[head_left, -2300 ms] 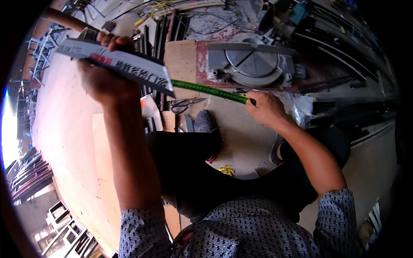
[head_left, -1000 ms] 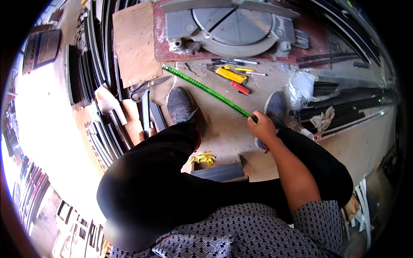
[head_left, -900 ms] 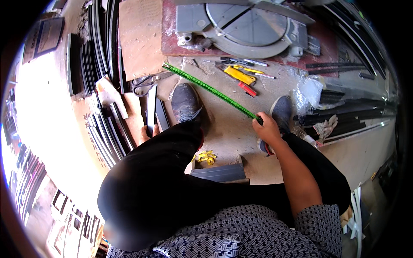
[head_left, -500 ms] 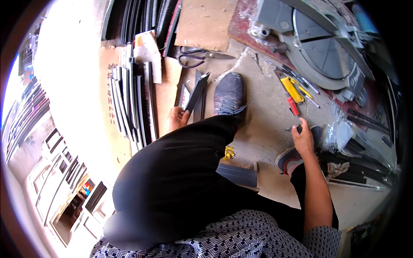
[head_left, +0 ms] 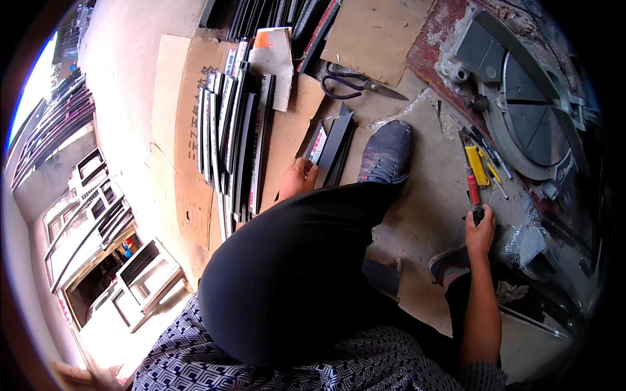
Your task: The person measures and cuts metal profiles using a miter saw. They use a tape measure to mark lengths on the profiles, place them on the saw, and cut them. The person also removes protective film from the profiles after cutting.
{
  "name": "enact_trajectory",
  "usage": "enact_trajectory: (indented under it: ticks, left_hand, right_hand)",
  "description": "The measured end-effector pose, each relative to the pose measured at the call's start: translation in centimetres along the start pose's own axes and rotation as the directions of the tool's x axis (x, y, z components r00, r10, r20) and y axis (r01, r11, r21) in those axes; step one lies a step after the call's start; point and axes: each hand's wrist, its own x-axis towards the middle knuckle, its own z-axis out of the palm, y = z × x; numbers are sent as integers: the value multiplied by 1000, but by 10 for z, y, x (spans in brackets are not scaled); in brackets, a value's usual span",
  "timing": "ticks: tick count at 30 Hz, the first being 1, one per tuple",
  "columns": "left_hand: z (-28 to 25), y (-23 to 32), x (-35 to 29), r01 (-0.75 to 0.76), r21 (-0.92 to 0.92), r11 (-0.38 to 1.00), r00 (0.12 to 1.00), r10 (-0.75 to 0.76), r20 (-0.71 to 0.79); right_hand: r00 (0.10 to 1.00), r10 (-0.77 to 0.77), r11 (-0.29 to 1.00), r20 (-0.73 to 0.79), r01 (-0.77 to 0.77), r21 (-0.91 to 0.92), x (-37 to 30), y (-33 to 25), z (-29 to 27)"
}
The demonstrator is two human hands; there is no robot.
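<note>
My left hand (head_left: 300, 177) is on the left beside my raised knee. Its fingers are closed at the lower end of a short dark profile strip with a white label (head_left: 318, 144). Against that piece lies another short dark strip (head_left: 336, 140) with a slanted end. At the right, my right hand (head_left: 481, 233) grips a small black object (head_left: 478, 215) whose kind I cannot make out. Just beyond those fingers lies a red-handled tool (head_left: 473, 187), with a yellow-handled cutter (head_left: 478, 166) past it.
Long dark strips (head_left: 228, 143) are stacked on cardboard (head_left: 189, 215) at the left. Black-handled scissors (head_left: 355, 85) lie ahead of my shoe (head_left: 388, 150). A grey round-based saw (head_left: 531, 124) stands at the far right, near crumpled clear plastic (head_left: 525, 241).
The view has shifted, so the floor things sit further right. My right hand's fingers have closed round the small black object. My left hand has moved down to the labelled strip's lower end.
</note>
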Motion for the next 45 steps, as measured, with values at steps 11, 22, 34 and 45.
enact_trajectory:
  ticks: [11,22,34,45]
  left_hand:
    - [-35,-23,26,127,108,986,959,-94,-268]
    - [2,-3,-10,102,90,991,994,-99,-38]
    - [-7,1,-1,207,183,961,976,-215,23]
    - [-76,-37,55,188,403,896,795,102,-598]
  right_hand:
    - [974,75,985,-212,-105,-138,-29,40,-18]
    - [894,448,862,24,-424,-279,-67,78,5]
    - [921,390,823,-19,-358,-441,-65,66,15]
    - [922,386,822,-18,-352,-448,-63,55,14]
